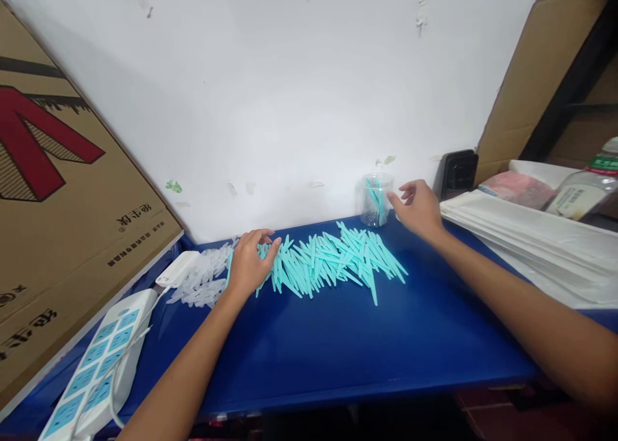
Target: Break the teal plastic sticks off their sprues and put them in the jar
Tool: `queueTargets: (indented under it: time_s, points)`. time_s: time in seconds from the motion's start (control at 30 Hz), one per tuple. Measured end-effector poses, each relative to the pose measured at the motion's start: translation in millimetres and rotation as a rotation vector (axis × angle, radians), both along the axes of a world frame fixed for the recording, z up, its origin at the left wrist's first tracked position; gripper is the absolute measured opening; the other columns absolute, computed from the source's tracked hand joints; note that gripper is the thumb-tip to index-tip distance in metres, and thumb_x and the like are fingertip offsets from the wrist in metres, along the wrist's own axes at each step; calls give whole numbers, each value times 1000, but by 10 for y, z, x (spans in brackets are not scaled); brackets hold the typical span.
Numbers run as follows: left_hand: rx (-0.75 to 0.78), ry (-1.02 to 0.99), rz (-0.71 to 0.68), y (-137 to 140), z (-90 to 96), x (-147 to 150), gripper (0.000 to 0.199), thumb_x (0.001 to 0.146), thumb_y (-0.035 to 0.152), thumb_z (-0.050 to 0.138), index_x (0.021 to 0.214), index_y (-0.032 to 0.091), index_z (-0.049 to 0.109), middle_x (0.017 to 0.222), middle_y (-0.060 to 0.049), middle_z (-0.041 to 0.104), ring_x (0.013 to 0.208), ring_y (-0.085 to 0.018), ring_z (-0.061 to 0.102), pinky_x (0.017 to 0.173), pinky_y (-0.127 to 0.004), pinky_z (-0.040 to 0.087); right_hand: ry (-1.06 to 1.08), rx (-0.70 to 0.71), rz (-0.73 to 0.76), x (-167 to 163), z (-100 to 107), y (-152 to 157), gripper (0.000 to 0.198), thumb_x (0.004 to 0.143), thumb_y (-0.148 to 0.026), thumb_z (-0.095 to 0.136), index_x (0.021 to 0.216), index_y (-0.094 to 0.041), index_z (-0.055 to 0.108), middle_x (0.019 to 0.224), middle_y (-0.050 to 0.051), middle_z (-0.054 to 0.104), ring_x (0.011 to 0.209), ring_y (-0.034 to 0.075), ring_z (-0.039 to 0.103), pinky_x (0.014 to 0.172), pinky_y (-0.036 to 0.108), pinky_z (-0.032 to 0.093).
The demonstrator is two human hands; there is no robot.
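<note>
A long pile of slim turquoise plastic sticks (318,261) with tapered ends lies across the blue tabletop. My left hand (252,257) rests over the pile's left end, its fingers apart; whether it touches a stick is hidden. To its left spreads a heap of translucent whitish plastic pieces (203,280). Against the wall stands a clear jar (376,203) with a few turquoise sticks inside. Just right of the jar my right hand (416,208) hovers with thumb and fingers parted, and nothing shows between them.
A white power strip (99,364) with cables lies at the left, near a small white box (177,269). A printed cardboard box (72,203) walls off the left side. White bags (531,248), a bottle (582,187) and a black object (458,174) occupy the right.
</note>
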State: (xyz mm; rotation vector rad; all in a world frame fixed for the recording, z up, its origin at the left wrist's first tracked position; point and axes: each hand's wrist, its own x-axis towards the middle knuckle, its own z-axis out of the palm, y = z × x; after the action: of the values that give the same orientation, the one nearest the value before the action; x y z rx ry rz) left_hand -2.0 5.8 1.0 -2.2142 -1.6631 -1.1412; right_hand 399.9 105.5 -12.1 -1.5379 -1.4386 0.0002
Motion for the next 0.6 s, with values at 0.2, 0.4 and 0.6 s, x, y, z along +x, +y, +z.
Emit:
queueTargets:
  time_s: [0.2,0.4,0.6]
  points:
    - [-151,413,291,56,95,-330,31,101,41,48,104,20,71,93,-10,74,97,-30,65,82,-38,50,-404,-520,254,-189,192,-313,59,91,-72,53,65,-20,65,68,8,67,64,23,62,59,33,37]
    - [-377,505,550,82,215,-673,43,99,48,43,100,18,74,99,-18,77,93,-38,71,75,-43,51,-587,-739,350,-498,212,-590,81,86,-93,33,53,-21,50,59,12,58,53,24,58,54,35,35]
    - [-440,495,594,103,218,-755,46,96,54,43,99,19,73,99,-19,77,97,-41,72,78,-45,52,-673,-732,327,-817,194,-902,93,88,-92,14,62,-17,62,66,17,62,67,32,66,62,42,48]
